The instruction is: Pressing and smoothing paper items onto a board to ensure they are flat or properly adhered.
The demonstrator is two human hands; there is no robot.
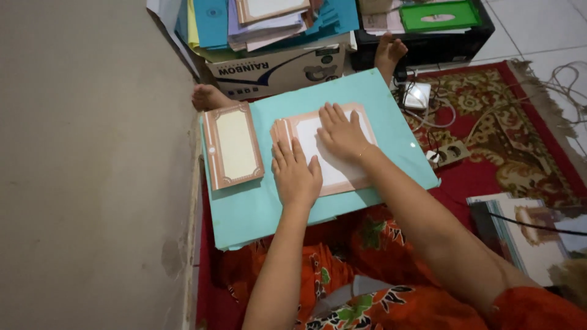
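We are pressing our open left hand and right hand flat on bordered cards, steadying them on the turquoise board.

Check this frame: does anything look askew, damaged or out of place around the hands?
Mildly. The bordered cards under the left hand and right hand are fanned unevenly at their left edge. Loose cables tangle on the red carpet by a power strip. The wall shows a chipped patch.
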